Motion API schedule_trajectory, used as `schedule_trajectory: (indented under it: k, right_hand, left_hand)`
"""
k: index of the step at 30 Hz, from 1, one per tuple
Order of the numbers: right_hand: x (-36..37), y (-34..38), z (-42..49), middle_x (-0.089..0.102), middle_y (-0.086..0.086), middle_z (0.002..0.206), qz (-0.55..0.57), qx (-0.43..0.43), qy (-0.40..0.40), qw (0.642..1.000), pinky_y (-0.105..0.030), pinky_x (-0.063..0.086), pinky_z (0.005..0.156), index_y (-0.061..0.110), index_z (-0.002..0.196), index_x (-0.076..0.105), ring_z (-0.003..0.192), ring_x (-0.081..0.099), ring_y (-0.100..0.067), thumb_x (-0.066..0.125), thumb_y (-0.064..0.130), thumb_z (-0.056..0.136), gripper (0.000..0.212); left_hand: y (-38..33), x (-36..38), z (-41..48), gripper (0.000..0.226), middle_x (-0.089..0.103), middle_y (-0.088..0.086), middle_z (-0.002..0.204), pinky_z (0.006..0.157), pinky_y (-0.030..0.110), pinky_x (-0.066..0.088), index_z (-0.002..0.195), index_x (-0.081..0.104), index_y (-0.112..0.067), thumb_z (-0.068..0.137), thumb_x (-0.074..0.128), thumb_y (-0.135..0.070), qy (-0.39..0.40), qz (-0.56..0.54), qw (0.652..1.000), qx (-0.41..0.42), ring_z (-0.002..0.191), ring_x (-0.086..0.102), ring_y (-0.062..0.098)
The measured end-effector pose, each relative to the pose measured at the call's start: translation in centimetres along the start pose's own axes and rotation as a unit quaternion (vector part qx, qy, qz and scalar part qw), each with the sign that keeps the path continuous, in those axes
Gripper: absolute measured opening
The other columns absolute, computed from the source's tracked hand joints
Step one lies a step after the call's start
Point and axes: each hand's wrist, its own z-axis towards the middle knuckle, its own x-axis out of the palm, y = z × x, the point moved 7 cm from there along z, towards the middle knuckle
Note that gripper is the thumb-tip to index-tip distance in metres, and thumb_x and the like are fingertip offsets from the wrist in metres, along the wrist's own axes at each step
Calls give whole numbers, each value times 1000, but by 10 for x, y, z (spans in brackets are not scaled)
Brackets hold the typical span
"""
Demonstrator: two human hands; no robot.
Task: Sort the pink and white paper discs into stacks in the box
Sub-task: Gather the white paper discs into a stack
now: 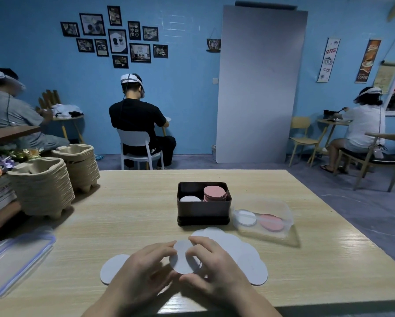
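At the lower centre of the frame the fingers (166, 248) of the left hand (143, 268) and those of the right hand (211, 265) close from either side on a white disc (182, 258), the left fingertips at its upper left edge and the right fingers laid over its right half, so both hands are clamped on that one disc just above the surface (127, 216). Under and around the hands lie more loose white discs (244, 252), overlapping in a spread that reaches to the right of the right hand, with one further white disc (111, 268) showing to the left of the left hand. Above the hands, near the middle of the frame, stands the dark box (203, 211), open at the top; inside it a pink stack (214, 193) sits on the right and rises nearly to the rim, and a lower white stack (189, 199) sits on the left. Just beside the box, on its right, lies a clear plastic container (264, 217) holding a white round pad and a pink one side by side. At the lower left edge a clear lid with blue trim (15, 259) rests on the surface. At the left of the frame stand two piles of brown pulp trays (43, 186). Beyond the surface, against a blue wall, three people sit at other tables.
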Motion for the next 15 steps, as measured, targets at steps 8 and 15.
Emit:
schedule_trajectory:
  k: [8, 15]
  right_hand:
    - [0, 0, 0, 47, 6, 152, -8, 4, 1, 1000, -24, 41, 106, 28, 105, 58, 141, 42, -9, 60, 65, 83, 43]
    - [0, 2, 1, 47, 8, 153, -9, 10, 10, 1000, -25, 43, 106, 28, 103, 59, 141, 41, -5, 61, 63, 81, 41]
  left_hand:
    - [-2, 2, -2, 25, 68, -14, 131, 81, 16, 54, 108, 65, -35, 88, 71, -49, 19, 19, 1000, 3, 117, 58, -11]
    - [-8, 0, 2, 20, 72, -16, 109, 77, 6, 45, 101, 65, -32, 85, 73, -41, 27, 43, 999, 12, 104, 54, -17]
